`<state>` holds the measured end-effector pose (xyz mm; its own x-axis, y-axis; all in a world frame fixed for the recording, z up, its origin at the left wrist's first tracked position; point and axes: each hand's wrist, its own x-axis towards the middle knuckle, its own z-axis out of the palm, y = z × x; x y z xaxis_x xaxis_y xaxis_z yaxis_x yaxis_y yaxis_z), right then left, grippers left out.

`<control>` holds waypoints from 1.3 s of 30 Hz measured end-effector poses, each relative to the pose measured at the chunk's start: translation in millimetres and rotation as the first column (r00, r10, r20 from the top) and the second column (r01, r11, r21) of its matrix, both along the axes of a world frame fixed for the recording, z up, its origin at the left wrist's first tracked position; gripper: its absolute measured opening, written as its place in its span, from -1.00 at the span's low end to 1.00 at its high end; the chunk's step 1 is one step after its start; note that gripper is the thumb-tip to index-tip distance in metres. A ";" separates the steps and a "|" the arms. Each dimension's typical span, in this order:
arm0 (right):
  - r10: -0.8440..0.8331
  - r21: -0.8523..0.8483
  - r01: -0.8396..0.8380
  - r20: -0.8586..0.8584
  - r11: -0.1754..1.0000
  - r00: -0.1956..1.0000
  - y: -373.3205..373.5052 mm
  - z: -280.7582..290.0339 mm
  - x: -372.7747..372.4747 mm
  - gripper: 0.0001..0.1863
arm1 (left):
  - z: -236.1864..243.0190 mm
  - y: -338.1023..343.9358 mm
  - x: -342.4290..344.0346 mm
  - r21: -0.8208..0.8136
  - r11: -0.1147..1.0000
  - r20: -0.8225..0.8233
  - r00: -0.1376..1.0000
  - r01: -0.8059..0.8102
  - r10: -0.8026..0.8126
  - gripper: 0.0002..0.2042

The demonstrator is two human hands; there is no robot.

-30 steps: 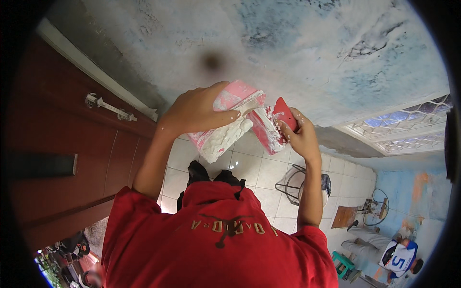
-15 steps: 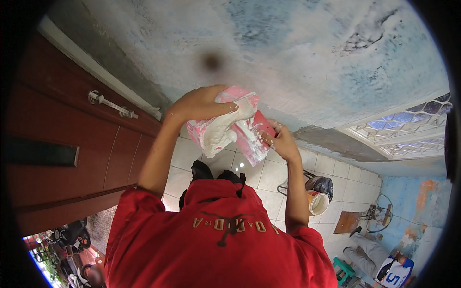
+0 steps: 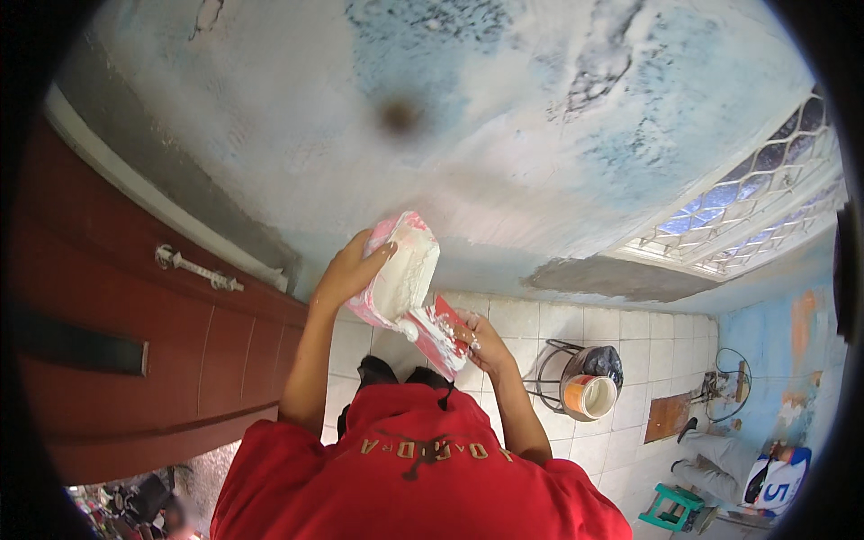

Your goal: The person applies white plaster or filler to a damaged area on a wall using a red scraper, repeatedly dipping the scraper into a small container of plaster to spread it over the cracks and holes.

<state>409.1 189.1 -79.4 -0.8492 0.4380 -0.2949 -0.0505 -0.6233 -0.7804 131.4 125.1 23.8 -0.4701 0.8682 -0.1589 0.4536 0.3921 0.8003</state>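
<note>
My left hand (image 3: 346, 273) is closed around the side of a pink, trough-like putty tray (image 3: 364, 309), its thumb over the edge. Thick white putty (image 3: 405, 279) coats the inside of the tray. In my right hand (image 3: 484, 344) is a flat red putty scraper (image 3: 450, 315), its face smeared with more white putty. The scraper's edge meets the lower right corner of the tray, where a lump of putty bulges out. White bits stick to my right fingers. Both tools are in front of my chest, away from the wall.
A patchy blue and white wall (image 3: 504, 171) rises ahead, with a grilled window (image 3: 729, 211) at right. A red-brown door (image 3: 225, 342) stands at left. On the tiled floor are a stool (image 3: 551, 369), a bucket (image 3: 589, 396) and a green stool (image 3: 668, 507); a person (image 3: 765, 477) is beyond.
Both hands have come down and nearer to my body with the tray and scraper. The tray has tilted more upright, and the scraper has slid to its lower corner.
</note>
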 end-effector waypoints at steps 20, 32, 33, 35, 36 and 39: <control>-0.382 0.490 0.761 -0.665 0.426 0.642 115.2 330.7 -73.8 -0.62 | -0.8 -67.4 37.2 0.329 0.922 0.773 0.619 -0.205 -0.138 -0.38; 0.172 -0.145 0.093 -0.829 -0.985 0.532 122.8 634.7 -341.5 -0.61 | -5.6 -98.8 -37.4 0.370 0.851 0.815 0.570 -0.373 -0.104 -0.36; 0.105 -0.122 0.010 -0.807 -0.992 0.581 134.8 623.2 -352.7 -0.62 | -6.2 -98.5 -43.9 0.381 0.848 0.815 0.567 -0.369 -0.119 -0.36; 0.051 -0.143 -0.095 -0.773 -0.985 0.633 148.1 588.5 -360.3 -0.62 | -5.7 -99.8 -62.1 0.398 0.853 0.761 0.641 -0.338 -0.101 -0.36; 0.072 -0.180 -0.103 -0.762 -0.978 0.644 144.6 556.6 -358.1 -0.61 | -0.8 -105.5 -72.8 0.392 0.853 0.772 0.628 -0.346 -0.100 -0.35; -0.082 -0.097 -0.193 -0.657 -0.976 0.750 131.4 452.9 -344.6 -0.53 | 9.6 -130.3 -103.3 0.388 0.840 0.767 0.638 -0.380 -0.065 -0.40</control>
